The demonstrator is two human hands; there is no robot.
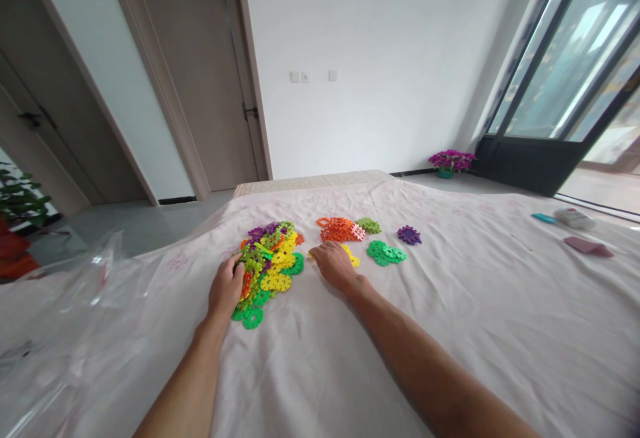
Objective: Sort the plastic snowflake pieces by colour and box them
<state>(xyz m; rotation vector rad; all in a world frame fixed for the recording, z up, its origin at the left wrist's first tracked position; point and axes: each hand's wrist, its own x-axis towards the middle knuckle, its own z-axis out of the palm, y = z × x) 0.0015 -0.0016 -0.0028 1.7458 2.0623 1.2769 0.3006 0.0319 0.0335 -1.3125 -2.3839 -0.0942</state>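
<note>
Our left hand half-curls at the edge of one mixed pile, hold unclear; our right hand pinches one yellow piece. Cloth spreads wide rightward of five colour groups.

No text, brand or number can be read. Faint marks are borne by the white packet, well to the right of the heap of coloured pieces, and by a wall plate beyond the heap, but they cannot be made out.
</note>
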